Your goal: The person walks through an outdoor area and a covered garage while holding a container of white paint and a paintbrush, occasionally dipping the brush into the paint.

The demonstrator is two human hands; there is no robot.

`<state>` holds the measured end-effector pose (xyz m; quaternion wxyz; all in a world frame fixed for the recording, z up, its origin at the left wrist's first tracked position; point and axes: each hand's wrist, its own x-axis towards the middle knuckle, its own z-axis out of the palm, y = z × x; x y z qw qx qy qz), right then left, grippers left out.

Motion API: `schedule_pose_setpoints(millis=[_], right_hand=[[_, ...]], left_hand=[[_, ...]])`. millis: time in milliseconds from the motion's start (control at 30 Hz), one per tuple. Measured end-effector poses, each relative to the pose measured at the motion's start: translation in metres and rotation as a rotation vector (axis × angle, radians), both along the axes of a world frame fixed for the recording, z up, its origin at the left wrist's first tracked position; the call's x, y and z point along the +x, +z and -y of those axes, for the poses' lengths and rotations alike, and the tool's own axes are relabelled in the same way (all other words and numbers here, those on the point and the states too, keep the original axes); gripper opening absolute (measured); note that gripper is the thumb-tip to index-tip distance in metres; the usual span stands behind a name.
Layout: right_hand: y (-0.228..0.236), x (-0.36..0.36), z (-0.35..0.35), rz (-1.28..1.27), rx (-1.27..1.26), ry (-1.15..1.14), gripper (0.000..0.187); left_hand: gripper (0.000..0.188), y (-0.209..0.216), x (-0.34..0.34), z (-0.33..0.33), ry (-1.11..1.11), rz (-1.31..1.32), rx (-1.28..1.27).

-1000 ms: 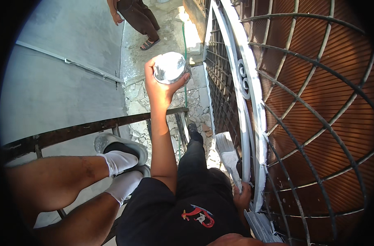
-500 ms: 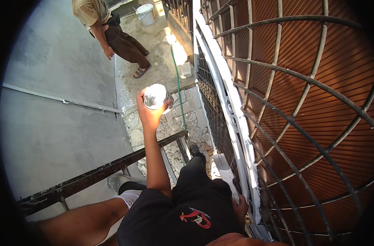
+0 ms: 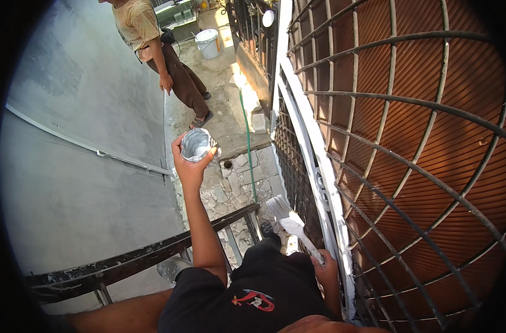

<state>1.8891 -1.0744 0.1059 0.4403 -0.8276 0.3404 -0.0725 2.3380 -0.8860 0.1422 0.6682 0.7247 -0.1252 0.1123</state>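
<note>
Held out in front of me, my left hand [image 3: 191, 173] is wrapped around a small paint-smeared can [image 3: 196, 143]. Its open top faces me, and white paint shows low inside. Down by my right side, my right hand [image 3: 326, 272] grips the handle of a wide paintbrush [image 3: 292, 223]. Its bristles are coated white and point away from me, and paint covers much of the handle. The brush is beside a white-painted metal gate frame [image 3: 314, 141]; whether it touches the frame I cannot tell.
A dark metal rail [image 3: 139, 252] crosses below my left arm. Brown sheeting [image 3: 419, 144] stands behind the curved bars at right, and a grey wall [image 3: 92, 183] at left. Beyond are a person [image 3: 178, 72], a white bucket [image 3: 207, 44] and a green hose [image 3: 247, 127] over broken paving.
The can has shifted slightly left and lower in view. My right hand has raised the brush forward and left. The view has shifted, and the other person appears farther right.
</note>
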Motion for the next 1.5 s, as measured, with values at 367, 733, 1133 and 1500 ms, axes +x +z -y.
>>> schedule_pose_setpoints(millis=[367, 733, 1133, 1500], right_hand=[[-0.012, -0.011, 0.015, 0.002, 0.117, -0.034, 0.03], [-0.008, -0.016, 0.007, 0.06, 0.083, -0.063, 0.032], [0.017, 0.011, 0.003, 0.022, 0.247, -0.096, 0.028], [0.047, 0.099, 0.022, 0.068, 0.297, 0.022, 0.017]], left_hand=[[0.082, 0.05, 0.014, -0.018, 0.136, 0.145, 0.093], [0.081, 0.052, 0.008, -0.028, 0.117, 0.132, 0.123], [0.079, 0.055, 0.023, -0.046, 0.148, 0.12, 0.116], [0.071, 0.054, 0.068, -0.074, 0.159, 0.033, 0.198]])
